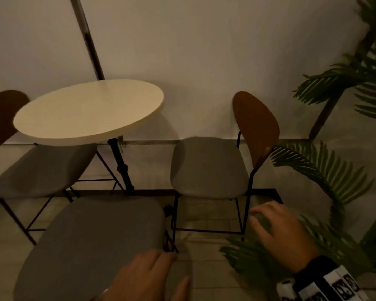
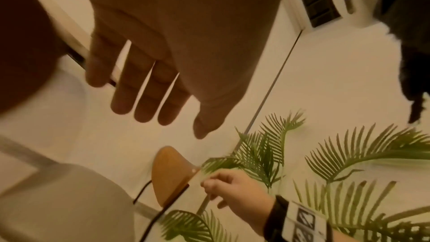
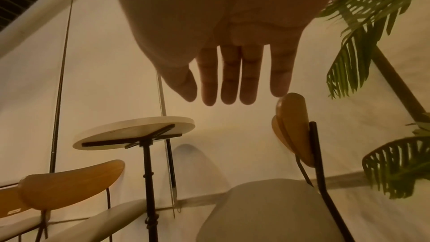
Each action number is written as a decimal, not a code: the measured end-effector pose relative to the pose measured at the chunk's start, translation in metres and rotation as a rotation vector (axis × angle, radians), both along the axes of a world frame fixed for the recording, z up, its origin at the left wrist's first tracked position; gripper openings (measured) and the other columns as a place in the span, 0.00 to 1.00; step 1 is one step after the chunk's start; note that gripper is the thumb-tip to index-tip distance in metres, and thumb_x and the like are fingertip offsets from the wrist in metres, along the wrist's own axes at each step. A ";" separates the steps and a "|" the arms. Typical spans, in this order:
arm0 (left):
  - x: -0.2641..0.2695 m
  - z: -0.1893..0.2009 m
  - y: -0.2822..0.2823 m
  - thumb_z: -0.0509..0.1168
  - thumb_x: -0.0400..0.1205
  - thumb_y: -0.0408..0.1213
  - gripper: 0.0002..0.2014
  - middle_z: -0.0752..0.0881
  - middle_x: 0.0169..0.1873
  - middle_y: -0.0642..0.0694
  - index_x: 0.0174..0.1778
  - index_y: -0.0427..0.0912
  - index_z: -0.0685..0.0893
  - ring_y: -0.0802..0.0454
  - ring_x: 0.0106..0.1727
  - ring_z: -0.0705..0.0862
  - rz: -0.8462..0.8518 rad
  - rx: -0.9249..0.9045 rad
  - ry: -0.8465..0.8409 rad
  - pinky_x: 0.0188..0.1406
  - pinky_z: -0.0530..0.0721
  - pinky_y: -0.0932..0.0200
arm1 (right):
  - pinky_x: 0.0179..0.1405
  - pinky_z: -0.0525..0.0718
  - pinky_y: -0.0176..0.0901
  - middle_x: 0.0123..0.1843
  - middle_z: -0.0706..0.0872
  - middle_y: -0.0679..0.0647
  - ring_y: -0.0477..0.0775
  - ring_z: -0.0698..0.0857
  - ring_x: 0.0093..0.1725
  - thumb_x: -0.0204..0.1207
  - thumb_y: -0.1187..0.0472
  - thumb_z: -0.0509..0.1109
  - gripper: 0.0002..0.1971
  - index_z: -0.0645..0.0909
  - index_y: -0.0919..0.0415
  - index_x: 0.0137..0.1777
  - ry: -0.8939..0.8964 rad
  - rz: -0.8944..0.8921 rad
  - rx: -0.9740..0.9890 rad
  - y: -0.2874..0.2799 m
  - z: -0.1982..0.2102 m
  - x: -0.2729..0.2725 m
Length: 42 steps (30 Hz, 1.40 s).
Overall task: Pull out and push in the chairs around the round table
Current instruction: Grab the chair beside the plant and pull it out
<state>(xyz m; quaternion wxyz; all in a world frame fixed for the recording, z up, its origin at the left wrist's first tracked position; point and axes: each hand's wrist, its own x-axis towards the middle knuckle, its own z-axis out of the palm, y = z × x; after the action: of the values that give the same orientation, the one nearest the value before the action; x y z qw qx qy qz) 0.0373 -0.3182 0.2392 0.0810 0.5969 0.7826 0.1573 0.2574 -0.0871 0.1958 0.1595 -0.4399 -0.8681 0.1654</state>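
Note:
A round white table stands by the wall on a black post. Three chairs with grey seats and wooden backs are around it. The left chair sits partly under the tabletop. The near chair's seat is right below me. The right chair stands clear of the table, its backrest towards the plant. My left hand hovers over the near seat's right edge, fingers straight, holding nothing. My right hand hangs in front of the right chair, its fingers spread and empty.
A palm plant crowds the right side, and its fronds reach the right chair's back and my right wrist. A pale wall runs close behind the table. The floor is tiled between the near chair and the right chair.

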 end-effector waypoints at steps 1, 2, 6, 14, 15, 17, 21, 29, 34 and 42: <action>0.019 -0.003 0.022 0.49 0.80 0.72 0.26 0.86 0.37 0.70 0.41 0.66 0.90 0.69 0.34 0.87 -0.060 -0.015 -0.080 0.35 0.83 0.75 | 0.56 0.78 0.46 0.55 0.79 0.43 0.47 0.78 0.58 0.82 0.49 0.66 0.11 0.84 0.50 0.59 0.007 0.015 -0.021 0.019 0.004 0.010; 0.037 -0.003 0.051 0.51 0.77 0.74 0.25 0.84 0.41 0.72 0.47 0.67 0.88 0.73 0.41 0.86 -0.105 0.020 -0.105 0.40 0.84 0.74 | 0.55 0.79 0.46 0.56 0.80 0.45 0.47 0.78 0.58 0.82 0.50 0.66 0.12 0.84 0.51 0.60 0.022 0.028 -0.036 0.038 0.011 0.017; 0.053 -0.024 0.158 0.66 0.80 0.62 0.17 0.87 0.49 0.62 0.56 0.57 0.87 0.68 0.52 0.84 0.114 0.040 -0.604 0.51 0.82 0.69 | 0.53 0.79 0.49 0.61 0.80 0.54 0.51 0.80 0.57 0.81 0.49 0.67 0.16 0.82 0.53 0.65 0.105 -0.056 -0.054 0.119 0.041 0.021; -0.104 -0.158 0.312 0.73 0.79 0.50 0.16 0.86 0.29 0.43 0.42 0.37 0.86 0.42 0.36 0.86 0.768 0.076 -1.309 0.47 0.84 0.49 | 0.72 0.73 0.68 0.82 0.72 0.59 0.65 0.74 0.75 0.72 0.27 0.63 0.44 0.61 0.48 0.84 0.311 -0.325 -0.259 0.247 0.050 -0.009; -0.126 -0.178 0.320 0.73 0.76 0.52 0.19 0.89 0.34 0.41 0.46 0.37 0.89 0.40 0.42 0.89 0.805 0.045 -1.258 0.54 0.87 0.46 | 0.74 0.71 0.67 0.83 0.70 0.58 0.65 0.72 0.77 0.69 0.24 0.62 0.48 0.59 0.47 0.85 0.302 -0.348 -0.301 0.256 0.047 -0.013; -0.171 -0.229 0.338 0.73 0.70 0.59 0.24 0.93 0.48 0.39 0.49 0.42 0.93 0.40 0.50 0.90 0.830 -0.051 -1.131 0.62 0.87 0.41 | 0.74 0.72 0.67 0.83 0.71 0.54 0.62 0.74 0.76 0.62 0.19 0.64 0.52 0.59 0.42 0.85 0.318 -0.353 -0.391 0.274 0.043 -0.022; -0.201 -0.241 0.361 0.71 0.71 0.65 0.28 0.92 0.54 0.38 0.51 0.42 0.91 0.37 0.50 0.90 0.857 -0.191 -1.008 0.59 0.88 0.44 | 0.70 0.78 0.63 0.73 0.82 0.44 0.53 0.85 0.66 0.69 0.33 0.74 0.37 0.70 0.37 0.78 0.479 -0.281 -0.546 0.300 0.035 -0.041; -0.218 -0.277 0.405 0.72 0.81 0.54 0.37 0.83 0.72 0.32 0.79 0.33 0.77 0.32 0.67 0.85 0.785 -0.288 -1.049 0.64 0.83 0.45 | 0.57 0.84 0.64 0.68 0.84 0.46 0.60 0.86 0.61 0.83 0.66 0.67 0.32 0.67 0.36 0.80 0.595 -0.481 -0.610 0.331 0.009 -0.057; -0.230 -0.292 0.405 0.74 0.76 0.61 0.41 0.86 0.69 0.34 0.79 0.36 0.78 0.35 0.58 0.87 0.797 -0.334 -1.135 0.62 0.86 0.40 | 0.64 0.79 0.67 0.61 0.83 0.39 0.58 0.85 0.59 0.82 0.72 0.63 0.35 0.69 0.29 0.76 0.562 -0.471 -0.574 0.334 0.010 -0.062; -0.242 -0.294 0.390 0.77 0.71 0.63 0.45 0.86 0.69 0.35 0.79 0.39 0.79 0.33 0.61 0.88 0.841 -0.334 -1.139 0.61 0.88 0.37 | 0.67 0.79 0.69 0.70 0.82 0.50 0.61 0.84 0.63 0.83 0.71 0.63 0.34 0.67 0.35 0.80 0.571 -0.447 -0.608 0.334 0.017 -0.085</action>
<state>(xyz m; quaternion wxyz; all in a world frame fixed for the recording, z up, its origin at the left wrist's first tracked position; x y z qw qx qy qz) -0.2047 0.0721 -0.0544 0.4984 0.0508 0.7959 0.3400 0.1719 0.2465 0.2131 0.2875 -0.5796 -0.5859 0.4880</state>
